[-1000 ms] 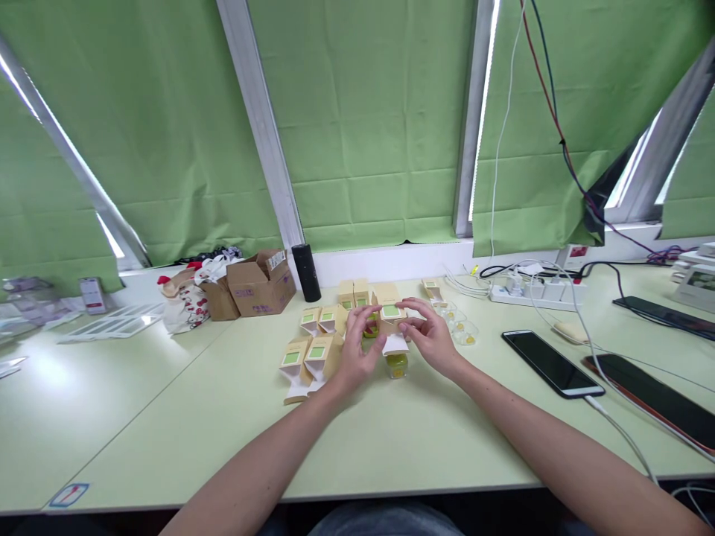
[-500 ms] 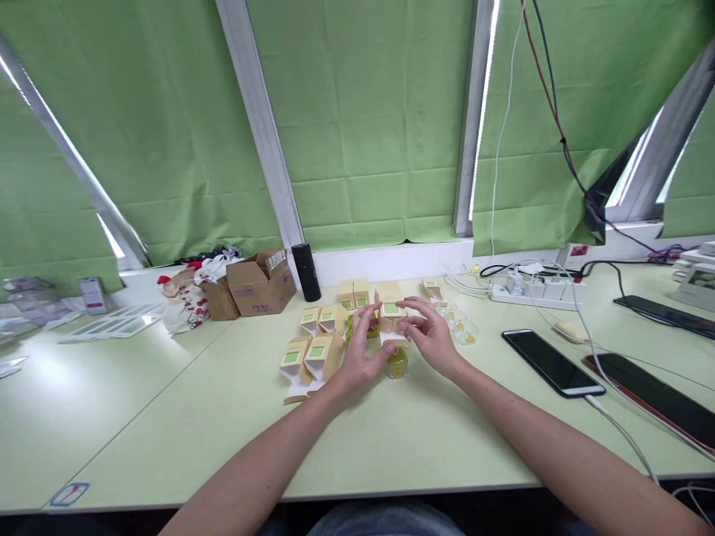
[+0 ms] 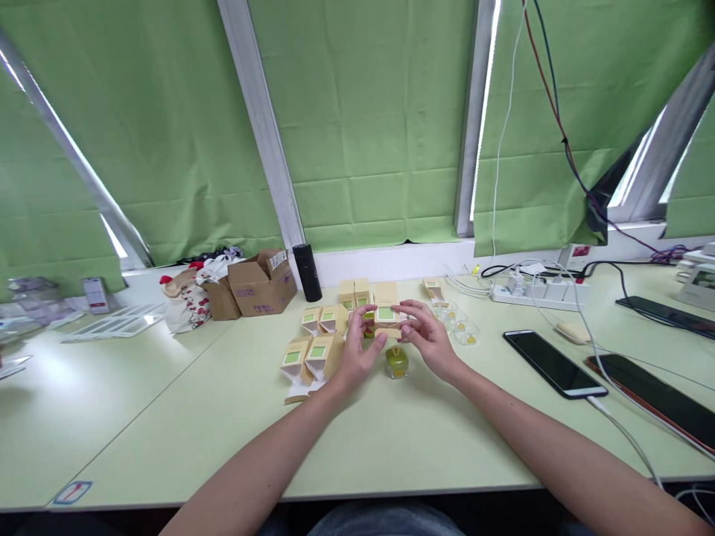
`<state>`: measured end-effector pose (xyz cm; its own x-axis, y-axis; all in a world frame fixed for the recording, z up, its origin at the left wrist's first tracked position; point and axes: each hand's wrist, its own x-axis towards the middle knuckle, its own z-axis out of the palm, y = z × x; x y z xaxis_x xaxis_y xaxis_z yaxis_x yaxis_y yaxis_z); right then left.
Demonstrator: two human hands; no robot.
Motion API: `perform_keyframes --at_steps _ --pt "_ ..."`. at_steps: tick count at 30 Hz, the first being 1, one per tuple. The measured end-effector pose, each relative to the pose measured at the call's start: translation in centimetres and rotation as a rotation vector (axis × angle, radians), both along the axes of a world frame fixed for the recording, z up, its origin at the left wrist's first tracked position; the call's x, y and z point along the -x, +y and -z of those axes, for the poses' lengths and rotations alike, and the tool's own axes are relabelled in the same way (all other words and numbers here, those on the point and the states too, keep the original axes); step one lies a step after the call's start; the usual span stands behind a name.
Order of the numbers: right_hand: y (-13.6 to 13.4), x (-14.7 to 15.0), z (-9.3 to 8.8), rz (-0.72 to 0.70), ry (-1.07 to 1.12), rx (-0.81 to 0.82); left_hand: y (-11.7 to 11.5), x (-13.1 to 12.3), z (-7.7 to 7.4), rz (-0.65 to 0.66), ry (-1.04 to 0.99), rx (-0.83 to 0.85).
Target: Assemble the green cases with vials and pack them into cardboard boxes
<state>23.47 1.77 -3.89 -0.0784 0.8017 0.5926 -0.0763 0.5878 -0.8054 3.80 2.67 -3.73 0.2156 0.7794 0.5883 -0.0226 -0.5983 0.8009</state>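
Note:
Between my two hands is a small tan carton (image 3: 386,299) with a green-and-white label and a flap hanging at its near end. My left hand (image 3: 359,353) grips its left side with the thumb near the flap. On the carton's right side are the curled fingers of my right hand (image 3: 431,344). Just below, a little green jar (image 3: 397,363) with a yellow mark stands on the table. Left of my left hand, several similar cartons (image 3: 325,359) lie with their flaps folded out. Something green behind my left fingers is partly hidden.
Clear plastic pieces (image 3: 465,332) with yellow dots lie to the right, near another carton (image 3: 433,289). Two phones, one a charging phone (image 3: 553,363), and a white power strip (image 3: 536,292) sit farther right. A cardboard box (image 3: 262,283) and black cylinder (image 3: 307,272) stand back left.
The held carton has tilted and shifted slightly left, its white inner flap now folded toward a tan one. My left thumb has moved off the jar, which shows fully.

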Motion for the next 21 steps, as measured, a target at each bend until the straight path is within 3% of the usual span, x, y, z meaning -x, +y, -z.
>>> perform_keyframes --at_steps 21 --pt "-0.43 0.07 0.07 -0.043 -0.016 0.002 0.07 -0.16 -0.01 0.039 -0.060 0.050"
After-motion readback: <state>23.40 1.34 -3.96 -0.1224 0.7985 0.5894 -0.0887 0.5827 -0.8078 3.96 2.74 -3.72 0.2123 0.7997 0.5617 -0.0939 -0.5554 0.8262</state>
